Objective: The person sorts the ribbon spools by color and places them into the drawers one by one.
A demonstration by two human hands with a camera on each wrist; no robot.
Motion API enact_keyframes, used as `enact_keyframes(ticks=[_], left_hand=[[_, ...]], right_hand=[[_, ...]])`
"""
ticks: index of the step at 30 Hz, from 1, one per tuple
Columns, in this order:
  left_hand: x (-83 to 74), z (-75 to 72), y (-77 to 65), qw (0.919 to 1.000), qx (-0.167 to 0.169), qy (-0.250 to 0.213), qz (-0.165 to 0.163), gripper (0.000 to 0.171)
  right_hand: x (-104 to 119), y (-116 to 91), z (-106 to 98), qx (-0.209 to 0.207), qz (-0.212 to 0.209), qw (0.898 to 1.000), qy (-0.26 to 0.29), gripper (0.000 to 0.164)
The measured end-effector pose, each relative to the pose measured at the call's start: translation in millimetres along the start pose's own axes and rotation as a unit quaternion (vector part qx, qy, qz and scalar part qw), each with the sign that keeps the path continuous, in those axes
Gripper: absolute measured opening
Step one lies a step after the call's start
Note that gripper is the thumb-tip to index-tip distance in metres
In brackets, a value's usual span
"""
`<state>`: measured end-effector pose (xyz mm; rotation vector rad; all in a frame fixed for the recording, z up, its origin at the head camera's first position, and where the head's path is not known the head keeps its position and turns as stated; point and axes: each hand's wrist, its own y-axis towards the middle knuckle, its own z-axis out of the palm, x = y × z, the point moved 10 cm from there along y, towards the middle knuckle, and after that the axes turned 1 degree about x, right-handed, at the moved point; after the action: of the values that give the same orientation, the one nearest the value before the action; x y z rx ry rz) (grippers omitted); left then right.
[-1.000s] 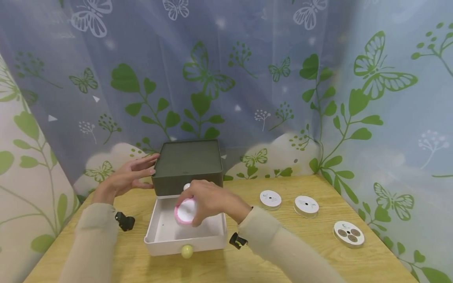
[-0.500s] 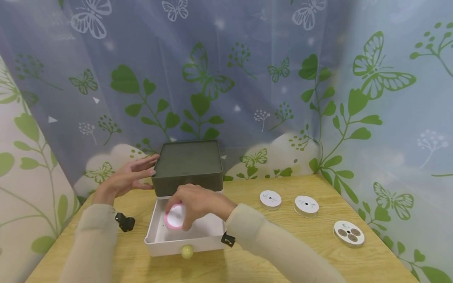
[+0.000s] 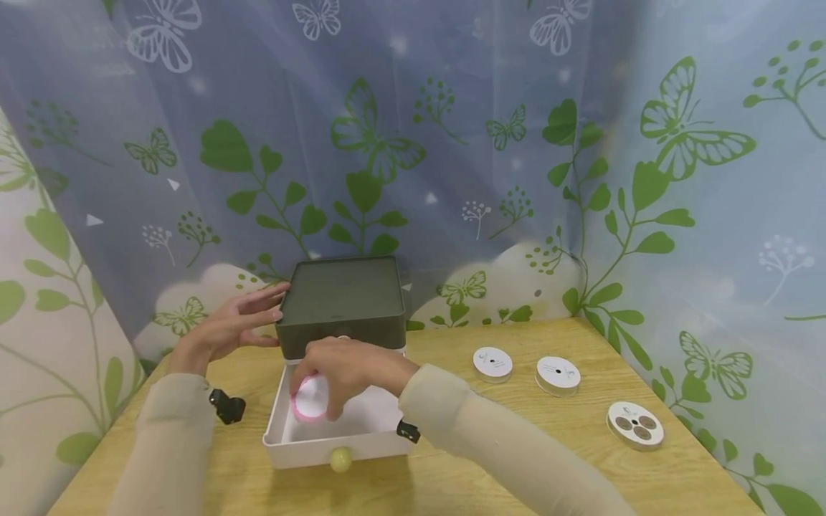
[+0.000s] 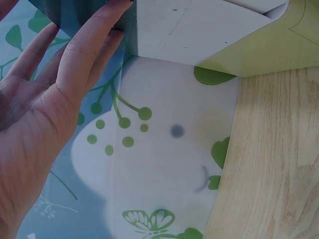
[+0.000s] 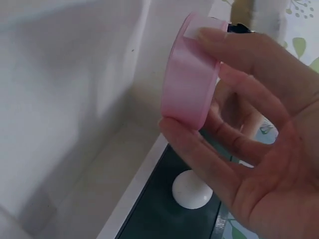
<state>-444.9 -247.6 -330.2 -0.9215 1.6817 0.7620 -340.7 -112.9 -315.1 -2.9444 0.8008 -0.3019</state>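
A spool of pink ribbon (image 5: 189, 79) with a white label is pinched between the thumb and fingers of my right hand (image 3: 348, 369). In the head view the spool (image 3: 311, 398) is over the left part of a pulled-out white drawer (image 3: 335, 455), which has a yellow-green round knob. Behind the drawer stands the dark green box (image 3: 345, 290) of the drawer unit. My left hand (image 3: 235, 322) rests its fingers and thumb against the box's left side. In the left wrist view those fingers (image 4: 82, 52) are nearly straight against the dark upper part.
On the wooden table (image 3: 471, 430) to the right lie three white spools: one near the box (image 3: 492, 364), a middle spool (image 3: 558, 375) and a spool with brown spots (image 3: 635, 426). Patterned curtains (image 3: 452, 179) stand behind and beside the table. A white knob (image 5: 192, 189) sits on the dark upper drawer front.
My right hand has moved left and slightly lower over the drawer, carrying the pink ribbon spool. The left hand has stayed against the box.
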Motion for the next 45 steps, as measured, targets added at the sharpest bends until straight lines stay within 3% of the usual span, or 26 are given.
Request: enact_keyframes(ticks=[10,20,25,40,45], left_hand=[[-1.4,0.0,-0.7,1.0000,-0.001,0.003,-0.001,0.074],[-1.7,0.1,-1.0,1.0000,-0.002,0.003,0.000,0.074],[-1.7,-1.3,-1.5,1.0000,0.001,-0.002,0.002,0.074],[-2.4,0.0,-1.5,1.0000,-0.001,-0.002,0.001,0.073],[-1.5,-0.2,-1.6,1.0000,-0.001,-0.004,-0.001,0.073]], right_hand=[[2,10,18,0.047,-0.051,0.998,-0.006,0.060],[-5,20,27,0.077,-0.047,0.996,0.001,0.062],[-5,25,32,0.091,-0.039,0.995,-0.014,0.062],[-14,26,42,0.124,0.041,0.991,-0.037,0.063],[-13,26,43,0.126,0.037,0.990,-0.044,0.064]])
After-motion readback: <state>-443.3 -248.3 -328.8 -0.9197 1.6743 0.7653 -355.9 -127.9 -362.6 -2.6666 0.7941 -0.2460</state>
